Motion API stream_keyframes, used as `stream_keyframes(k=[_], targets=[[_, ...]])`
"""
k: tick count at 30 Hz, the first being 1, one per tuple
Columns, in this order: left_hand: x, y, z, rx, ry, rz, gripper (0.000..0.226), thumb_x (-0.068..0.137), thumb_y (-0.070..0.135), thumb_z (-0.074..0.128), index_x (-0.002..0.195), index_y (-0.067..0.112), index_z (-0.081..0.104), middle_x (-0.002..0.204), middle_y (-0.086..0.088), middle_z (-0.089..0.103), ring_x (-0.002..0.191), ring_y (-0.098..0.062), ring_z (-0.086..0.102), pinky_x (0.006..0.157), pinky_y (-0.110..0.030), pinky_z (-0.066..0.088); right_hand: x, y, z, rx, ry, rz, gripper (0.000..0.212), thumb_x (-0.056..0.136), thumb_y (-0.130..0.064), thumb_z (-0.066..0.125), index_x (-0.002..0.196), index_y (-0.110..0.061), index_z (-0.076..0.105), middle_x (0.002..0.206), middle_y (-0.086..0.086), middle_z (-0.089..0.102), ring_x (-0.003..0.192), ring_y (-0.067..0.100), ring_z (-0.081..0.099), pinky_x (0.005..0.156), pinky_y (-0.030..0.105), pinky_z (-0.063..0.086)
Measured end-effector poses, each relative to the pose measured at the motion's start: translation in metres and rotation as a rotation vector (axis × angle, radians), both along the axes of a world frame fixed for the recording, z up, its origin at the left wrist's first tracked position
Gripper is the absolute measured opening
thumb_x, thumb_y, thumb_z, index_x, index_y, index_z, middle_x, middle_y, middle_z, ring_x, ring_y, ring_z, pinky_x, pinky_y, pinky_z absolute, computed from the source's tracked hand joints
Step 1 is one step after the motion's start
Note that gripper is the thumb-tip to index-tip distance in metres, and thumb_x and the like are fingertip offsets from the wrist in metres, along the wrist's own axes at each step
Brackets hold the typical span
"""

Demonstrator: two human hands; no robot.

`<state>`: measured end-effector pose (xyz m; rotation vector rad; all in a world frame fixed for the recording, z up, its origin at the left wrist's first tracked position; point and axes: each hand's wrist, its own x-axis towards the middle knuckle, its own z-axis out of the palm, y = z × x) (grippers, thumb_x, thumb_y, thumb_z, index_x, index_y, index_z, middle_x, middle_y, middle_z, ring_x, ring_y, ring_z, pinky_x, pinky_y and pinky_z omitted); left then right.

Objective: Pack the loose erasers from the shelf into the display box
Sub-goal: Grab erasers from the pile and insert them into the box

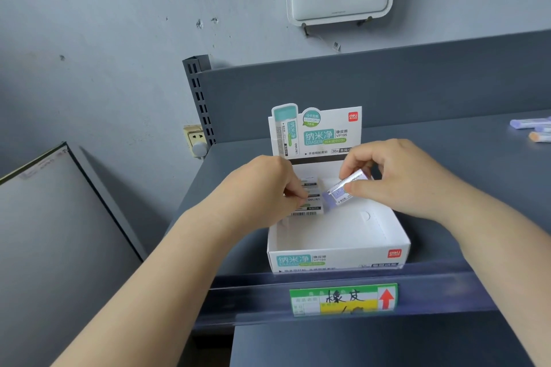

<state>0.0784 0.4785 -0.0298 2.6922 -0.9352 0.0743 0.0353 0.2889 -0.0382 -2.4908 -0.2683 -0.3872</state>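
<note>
While the right hand (pixel 396 176) pinches a light, sleeved purple eraser (pixel 343 191) by its long sides over the display box (pixel 337 256), the left hand (pixel 268 188) apparently steadies packed erasers (pixel 308 202); grip firm.

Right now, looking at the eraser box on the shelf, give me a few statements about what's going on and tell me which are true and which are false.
1. The right hand holds a purple eraser over the display box. True.
2. The display box is full to the front. False: its front half is bare.
3. The left hand rests on the erasers already in the box. True.
4. No loose erasers remain on the shelf. False: the loose erasers lie at far right.
</note>
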Motion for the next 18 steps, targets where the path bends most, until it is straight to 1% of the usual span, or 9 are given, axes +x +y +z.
stream_keyframes(k=[6,8,10,11,12,14,15,16,18], targets=[[0.001,0.0,0.0,0.008,0.029,0.012,0.018,0.086,0.019,0.059,0.095,0.023,0.074,0.097,0.004,0.07,0.088,-0.022,0.062,0.077,-0.037,0.055,-0.001,0.001,0.004,-0.055,0.008,-0.018,0.009,0.073,-0.014,0.068,0.07,-0.023,0.067,0.064,-0.002,0.061,0.059,-0.003,0.048,0.052,0.007,0.035],[0.001,0.0,-0.001,0.0,0.033,0.017,0.018,0.086,0.019,0.059,0.094,0.023,0.075,0.097,0.004,0.071,0.089,-0.023,0.062,0.077,-0.038,0.055,0.0,0.001,0.005,-0.128,0.018,-0.021,0.008,0.075,-0.019,0.067,0.072,-0.026,0.066,0.066,-0.007,0.06,0.062,-0.006,0.048,0.053,0.011,0.037],[0.001,0.0,-0.001,-0.007,0.031,0.02,0.018,0.086,0.019,0.059,0.094,0.023,0.075,0.096,0.004,0.07,0.088,-0.023,0.062,0.077,-0.037,0.055,0.001,0.002,0.007,-0.207,0.036,-0.024,0.006,0.077,-0.026,0.065,0.074,-0.03,0.064,0.066,-0.014,0.056,0.064,-0.008,0.049,0.051,0.014,0.033],[0.001,0.0,-0.001,-0.01,0.027,0.021,0.018,0.085,0.019,0.059,0.093,0.023,0.075,0.095,0.004,0.07,0.088,-0.023,0.062,0.077,-0.037,0.055,0.001,0.002,0.008,-0.235,0.048,-0.021,0.007,0.078,-0.028,0.065,0.073,-0.032,0.062,0.066,-0.016,0.054,0.064,-0.007,0.05,0.054,0.016,0.034],[0.001,0.0,-0.002,-0.014,0.022,0.021,0.019,0.085,0.018,0.058,0.091,0.023,0.075,0.093,0.003,0.071,0.086,-0.023,0.062,0.076,-0.037,0.055,0.002,0.003,0.008,-0.259,0.065,-0.018,0.01,0.078,-0.03,0.064,0.07,-0.034,0.06,0.068,-0.017,0.055,0.066,-0.003,0.051,0.059,0.02,0.039],[0.001,-0.001,-0.003,-0.018,0.016,0.025,0.019,0.085,0.017,0.058,0.09,0.021,0.076,0.091,0.002,0.071,0.084,-0.024,0.062,0.075,-0.038,0.055,0.003,0.005,0.008,-0.306,0.115,-0.021,0.021,0.079,-0.029,0.062,0.061,-0.037,0.057,0.076,-0.015,0.06,0.076,0.005,0.055,0.071,0.031,0.049],[0.0,-0.001,-0.003,-0.021,0.014,0.028,0.019,0.085,0.017,0.058,0.089,0.02,0.076,0.091,0.002,0.071,0.084,-0.023,0.062,0.075,-0.038,0.055,0.002,0.006,0.009,-0.324,0.137,-0.028,0.025,0.08,-0.027,0.061,0.058,-0.038,0.057,0.079,-0.014,0.063,0.08,0.009,0.056,0.075,0.036,0.051],[0.0,-0.001,-0.003,-0.026,0.01,0.032,0.018,0.084,0.017,0.058,0.089,0.02,0.075,0.091,0.003,0.071,0.083,-0.022,0.063,0.075,-0.038,0.055,0.002,0.008,0.009,-0.333,0.153,-0.035,0.025,0.08,-0.026,0.06,0.058,-0.038,0.059,0.081,-0.014,0.064,0.083,0.01,0.058,0.078,0.038,0.051],[0.0,-0.002,-0.003,-0.041,-0.004,0.039,0.018,0.084,0.017,0.059,0.089,0.02,0.075,0.091,0.004,0.071,0.083,-0.02,0.062,0.076,-0.038,0.055,0.003,0.011,0.01,-0.34,0.172,-0.046,0.015,0.08,-0.025,0.06,0.072,-0.035,0.068,0.08,-0.016,0.063,0.087,0.011,0.058,0.081,0.039,0.052]])
